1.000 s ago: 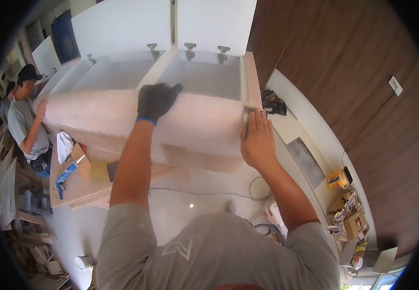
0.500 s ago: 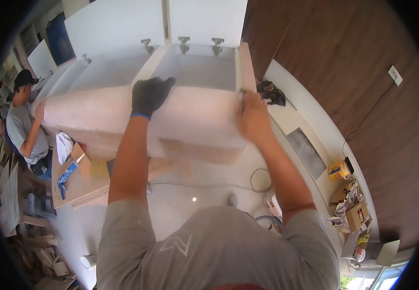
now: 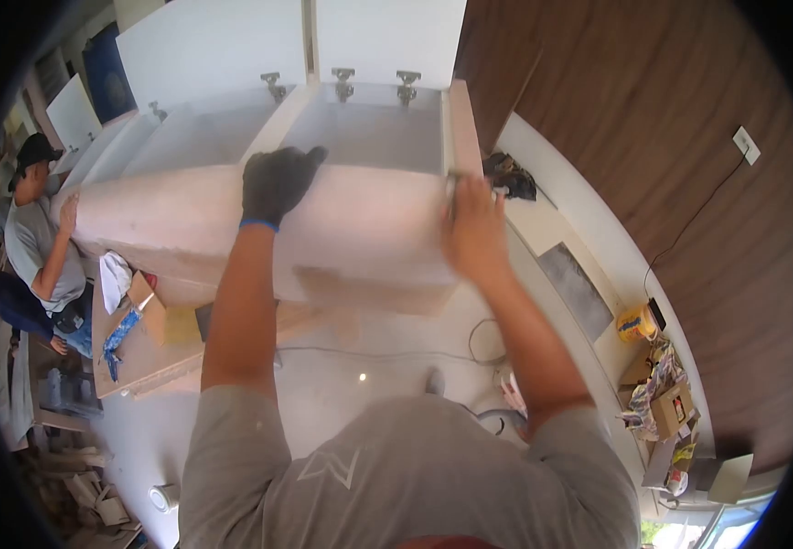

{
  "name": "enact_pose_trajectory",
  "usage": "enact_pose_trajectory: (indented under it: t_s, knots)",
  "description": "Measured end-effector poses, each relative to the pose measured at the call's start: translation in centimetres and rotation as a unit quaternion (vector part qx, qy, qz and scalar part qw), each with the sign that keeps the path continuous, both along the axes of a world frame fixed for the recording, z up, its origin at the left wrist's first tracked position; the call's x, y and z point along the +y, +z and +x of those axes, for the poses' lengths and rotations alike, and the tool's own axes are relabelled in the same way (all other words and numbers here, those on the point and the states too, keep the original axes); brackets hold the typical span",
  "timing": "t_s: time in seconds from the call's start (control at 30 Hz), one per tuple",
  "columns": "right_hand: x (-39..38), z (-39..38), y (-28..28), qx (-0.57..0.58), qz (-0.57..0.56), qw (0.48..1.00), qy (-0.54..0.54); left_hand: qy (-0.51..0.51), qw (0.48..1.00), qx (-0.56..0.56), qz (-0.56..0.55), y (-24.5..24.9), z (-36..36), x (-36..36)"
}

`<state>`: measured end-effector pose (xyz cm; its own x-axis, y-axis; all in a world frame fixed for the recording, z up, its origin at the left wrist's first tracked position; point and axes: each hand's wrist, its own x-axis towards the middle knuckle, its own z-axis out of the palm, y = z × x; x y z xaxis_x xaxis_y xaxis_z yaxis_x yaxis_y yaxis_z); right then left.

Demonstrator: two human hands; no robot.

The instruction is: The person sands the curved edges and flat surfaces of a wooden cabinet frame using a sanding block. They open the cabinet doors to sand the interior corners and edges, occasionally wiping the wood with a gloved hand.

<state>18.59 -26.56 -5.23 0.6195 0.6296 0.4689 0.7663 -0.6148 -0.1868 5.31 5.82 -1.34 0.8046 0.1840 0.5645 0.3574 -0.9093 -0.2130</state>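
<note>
A long, pale cabinet (image 3: 360, 229) lies on its side in front of me, its white doors (image 3: 387, 37) swung open on metal hinges (image 3: 342, 82). My left hand (image 3: 278, 181), in a dark glove, rests flat on the cabinet's upper front edge and holds nothing. At the cabinet's right front corner, my bare right hand (image 3: 474, 231) presses a small grey sanding pad (image 3: 451, 186) against the edge. Most of the pad is hidden under my fingers, and the hand is blurred.
A person in a grey shirt and black cap (image 3: 40, 240) has a hand on the cabinet's far left end, and someone in blue (image 3: 12, 306) crouches beside them. A low board (image 3: 145, 343) holds a cloth and a box. A cable (image 3: 483, 343), a yellow tin (image 3: 632, 322) and cardboard clutter (image 3: 666, 403) lie along the right wall.
My right hand has slid the pad up along the cabinet's right corner edge. My left hand stayed on the top edge. A person in blue has appeared at the left.
</note>
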Motion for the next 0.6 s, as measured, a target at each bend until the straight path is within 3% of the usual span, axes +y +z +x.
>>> enact_pose_trajectory:
  t_s: [0.07,0.2,0.27,0.33,0.37,0.47,0.5,0.6]
  knots:
    - [1.4,3.4,5.0,0.129,-0.057,0.99,-0.014,0.002,1.0,0.013,0.016,-0.9,-0.3,-0.3]
    - [-0.3,-2.1,-1.3,-0.018,0.038,0.999,0.009,0.0,0.999,0.017,0.041,-0.2,0.0,0.0]
    - [-0.5,-2.8,-1.0,-0.047,0.015,0.999,0.011,0.006,0.999,0.01,0.032,0.0,0.0,-0.4]
    - [0.5,0.3,-0.4,-0.055,-0.009,0.998,-0.021,0.001,1.0,0.003,0.021,-0.4,-0.2,-0.3]
    - [1.1,2.0,1.7,-0.003,-0.01,1.0,-0.029,-0.008,1.0,-0.006,0.026,-0.7,0.0,0.1]
    - [1.1,2.1,2.1,0.019,0.0,1.0,-0.017,-0.007,0.999,-0.004,0.036,-1.3,-0.3,0.1]
    - [0.1,0.4,0.4,-0.045,0.001,0.999,-0.02,-0.003,0.999,-0.002,0.039,-1.3,0.1,0.2]
    - [-1.9,-3.6,-1.6,-0.059,-0.011,0.998,0.0,-0.01,0.999,-0.032,0.042,-0.7,0.6,0.8]
